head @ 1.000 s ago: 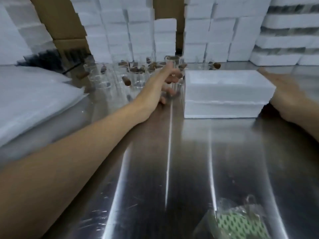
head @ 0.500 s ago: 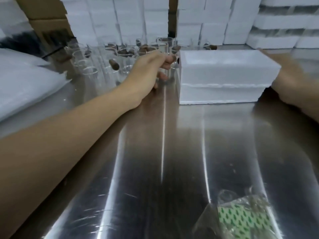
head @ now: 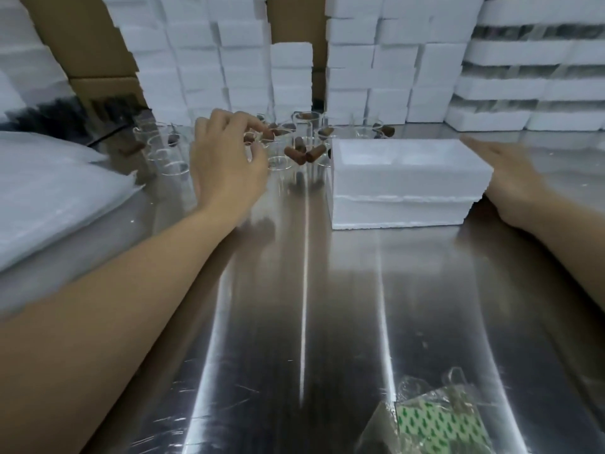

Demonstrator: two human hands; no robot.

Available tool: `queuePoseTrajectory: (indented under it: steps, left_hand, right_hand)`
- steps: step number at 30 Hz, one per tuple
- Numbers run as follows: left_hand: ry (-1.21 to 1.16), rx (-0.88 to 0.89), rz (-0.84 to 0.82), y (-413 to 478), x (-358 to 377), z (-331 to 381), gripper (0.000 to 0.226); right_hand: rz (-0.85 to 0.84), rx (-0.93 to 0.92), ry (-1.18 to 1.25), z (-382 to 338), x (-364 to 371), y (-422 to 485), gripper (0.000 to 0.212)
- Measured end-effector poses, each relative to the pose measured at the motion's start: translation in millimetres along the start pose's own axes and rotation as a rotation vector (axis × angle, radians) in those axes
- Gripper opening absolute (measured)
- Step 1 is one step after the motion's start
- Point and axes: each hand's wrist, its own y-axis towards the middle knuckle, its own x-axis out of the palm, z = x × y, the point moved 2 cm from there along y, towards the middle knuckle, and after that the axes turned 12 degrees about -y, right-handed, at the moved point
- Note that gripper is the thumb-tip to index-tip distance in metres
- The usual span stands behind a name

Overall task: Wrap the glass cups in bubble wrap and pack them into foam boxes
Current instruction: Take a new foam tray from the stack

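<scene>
Reaching with the left hand [head: 226, 158] into the crowded glass cups [head: 280, 162] at the far middle of the table [head: 294, 306], fingers curled over one rim at the near edge of the cluster; impossible to tell whether gripping or only touching. Right hand [head: 514, 181] laid flat, fingers straight, against the right end of the foam box [head: 406, 188], itself just right of the cups.

Likely to go wrong: knocking neighbouring cups while lifting one out, with rims nearly touching and little room for knuckles; toppling onto hard metal, probably chipping or rolling away; scattering the brown corks [head: 296, 154] lying loose in and among the cups; losing a smooth bare glass from too light a pinch; nudging the light foam box along the slick surface with the right hand, perhaps into the cups beside it. Worth lifting straight up, slowly, before carrying toward what looks like bubble wrap [head: 49, 198] piled at the left.

Underneath, polished steel, glaring in long streaks, likely hiding clear glass edges; near the front edge, a crumpled plastic bag [head: 435, 421] with a green-patterned sheet inside. Behind, white foam stacks [head: 376, 60] rising high against brown cardboard [head: 82, 44]; a tight, cluttered packing room.
</scene>
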Motion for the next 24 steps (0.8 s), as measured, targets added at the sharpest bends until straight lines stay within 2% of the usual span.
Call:
queuePoseTrajectory:
  steps: [1, 2, 5, 8, 11, 13, 18, 24]
  left_hand:
    - [0.031, -0.01, 0.005, 0.2, -1.4, -0.7, 0.027]
    - [0.055, -0.029, -0.001, 0.0, -2.3, -2.2, 0.027]
    - [0.046, -0.149, -0.042, 0.9, -3.8, -10.4, 0.025]
    - [0.019, -0.296, -0.074, 4.1, -4.6, -19.0, 0.029]
    - [-0.023, -0.351, -0.075, 5.9, -4.1, -24.0, 0.033]
    - [-0.04, -0.387, -0.073, 6.0, -4.1, -26.2, 0.036]
    - [-0.046, -0.394, -0.08, 7.5, -2.8, -33.1, 0.039]
    - [-0.062, -0.38, -0.083, 8.7, -4.5, -34.9, 0.058]
  right_hand:
    - [-0.034, 0.005, -0.063, -2.5, -1.4, -2.6, 0.043]
    - [0.003, 0.008, -0.07, 0.4, 0.8, -5.4, 0.049]
    - [0.038, 0.071, 0.031, -4.0, -5.9, -0.5, 0.037]
    - [0.021, 0.076, 0.101, 10.7, -3.8, -9.7, 0.041]
    - [0.133, 0.129, 0.217, 13.4, -10.0, -17.1, 0.034]
    - [0.148, 0.177, 0.306, 15.5, -13.1, -18.7, 0.036]
    - [0.118, 0.205, 0.384, 19.3, -16.0, -11.9, 0.038]
    - [0.129, 0.175, 0.338, 30.4, -13.8, -1.5, 0.034]
